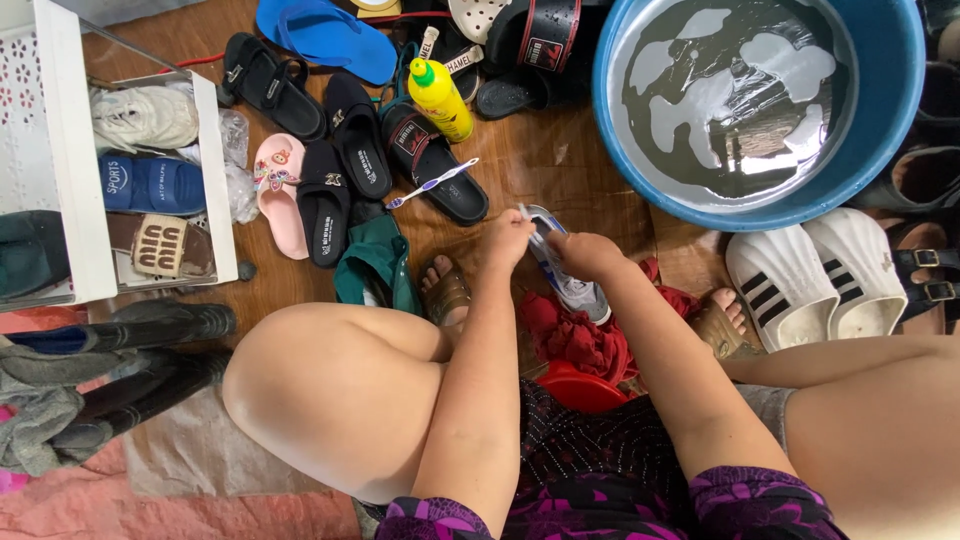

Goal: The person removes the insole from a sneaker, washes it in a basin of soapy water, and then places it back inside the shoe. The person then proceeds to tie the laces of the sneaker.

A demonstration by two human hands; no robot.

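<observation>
A wooden floor (pixel 560 165) strewn with sandals. Near centre, the left hand (pixel 507 240) and right hand (pixel 583 255) both grasp a grey sneaker (pixel 568 283) over a red cloth (pixel 575 335). A toothbrush (pixel 432 184) lies just left; a blue basin (pixel 880 120) stands far right.

Brown wood floor (pixel 560 160), w/ sandals and slippers strewn, yellow bottle (pixel 441 98), toothbrush (pixel 432 183), blue basin (pixel 880 120) of water, white shoes (pixel 815 275), red cloth (pixel 575 335), white shelf unit (pixel 70 180) at left.
</observation>
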